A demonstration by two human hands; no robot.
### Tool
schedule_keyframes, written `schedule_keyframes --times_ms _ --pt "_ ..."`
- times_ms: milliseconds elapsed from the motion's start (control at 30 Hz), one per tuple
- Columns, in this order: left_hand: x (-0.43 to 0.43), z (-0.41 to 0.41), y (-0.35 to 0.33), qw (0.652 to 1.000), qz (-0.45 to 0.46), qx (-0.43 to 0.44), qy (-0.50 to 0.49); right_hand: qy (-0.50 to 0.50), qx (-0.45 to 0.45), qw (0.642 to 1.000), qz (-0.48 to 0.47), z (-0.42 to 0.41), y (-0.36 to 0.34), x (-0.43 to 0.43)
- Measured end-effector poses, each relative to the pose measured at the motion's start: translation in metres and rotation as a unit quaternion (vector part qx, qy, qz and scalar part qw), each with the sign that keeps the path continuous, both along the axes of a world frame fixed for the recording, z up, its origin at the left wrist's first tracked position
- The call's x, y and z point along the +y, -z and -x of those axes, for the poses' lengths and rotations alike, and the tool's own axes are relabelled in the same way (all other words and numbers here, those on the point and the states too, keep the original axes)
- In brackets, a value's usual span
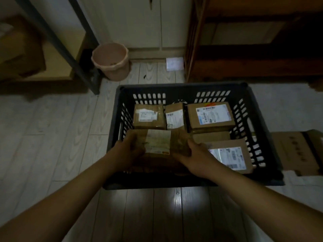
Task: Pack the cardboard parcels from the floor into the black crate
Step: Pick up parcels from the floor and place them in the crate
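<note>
Occupying the middle of the floor, the black crate is seen to be well filled, so the task is judged to be far along. A flat cardboard piece is left outside, on the floor just beside the crate's right wall; whether it is a parcel to be packed or only a flattened box cannot be told. No other parcel is seen on the floor within view. Inside, the near-left space is taken by a wide parcel, which is held at both ends; whether it is already rested on the crate's bottom cannot be told. The back-right parcel and the near-right parcel are laid label up, with another brown carton partly hidden between them. The back-left parcel is set against the far wall, and a narrow parcel is wedged between the two back ones. The wide parcel's left end is gripped by the left hand, fingers curled round it, and its right end is gripped likewise by the right hand. This placement is judged to be the step in hand, with release and a check of the cardboard piece remaining.
</note>
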State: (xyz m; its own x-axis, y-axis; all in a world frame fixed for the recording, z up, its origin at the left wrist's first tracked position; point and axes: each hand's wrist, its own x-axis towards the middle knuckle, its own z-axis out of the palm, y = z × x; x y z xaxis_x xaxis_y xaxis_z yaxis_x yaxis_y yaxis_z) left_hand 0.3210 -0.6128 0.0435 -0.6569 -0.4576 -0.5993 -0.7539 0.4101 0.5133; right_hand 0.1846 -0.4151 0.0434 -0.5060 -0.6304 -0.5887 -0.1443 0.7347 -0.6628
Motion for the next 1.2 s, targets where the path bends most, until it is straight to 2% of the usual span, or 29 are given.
schedule_keyframes --times_ms 133,267,367,467,567,700,867,967,1067,1133,1200 --pt "-0.012 0.008 0.046 0.998 0.009 -0.038 0.040 -0.070 0.005 0.997 -0.007 0.007 0.031 -0.005" --pt "-0.015 0.013 0.076 0.994 0.015 -0.093 0.049 -0.092 0.020 0.994 -0.054 0.016 0.073 -0.018" --pt "-0.015 0.017 0.080 0.990 0.041 -0.117 0.067 -0.115 0.008 0.989 -0.091 0.014 0.096 -0.028" --pt "-0.013 0.016 0.080 0.987 0.051 -0.125 0.083 -0.122 -0.044 0.988 -0.084 0.013 0.102 -0.033" --pt "-0.010 0.016 0.086 0.975 0.037 -0.174 0.135 -0.156 -0.078 0.983 -0.060 0.017 0.101 -0.034" --pt "-0.008 0.022 0.088 0.964 0.035 -0.218 0.148 -0.175 -0.070 0.977 -0.104 0.023 0.109 -0.041" --pt "-0.014 0.021 0.091 0.965 -0.001 -0.204 0.162 -0.138 -0.064 0.983 -0.106 0.023 0.111 -0.039" --pt "-0.012 0.021 0.083 0.980 0.003 -0.153 0.126 -0.101 -0.035 0.991 -0.078 0.025 0.101 -0.033" --pt "-0.004 0.023 0.046 0.990 0.048 -0.104 0.081 -0.065 -0.011 0.997 -0.042 0.020 0.064 -0.024" --pt "0.004 0.025 -0.001 0.988 0.076 -0.087 0.104 -0.032 -0.026 0.999 -0.034 0.017 0.025 -0.017" --pt "0.012 0.026 -0.052 0.991 0.078 -0.068 0.081 -0.007 -0.025 1.000 -0.007 0.013 -0.027 -0.011"
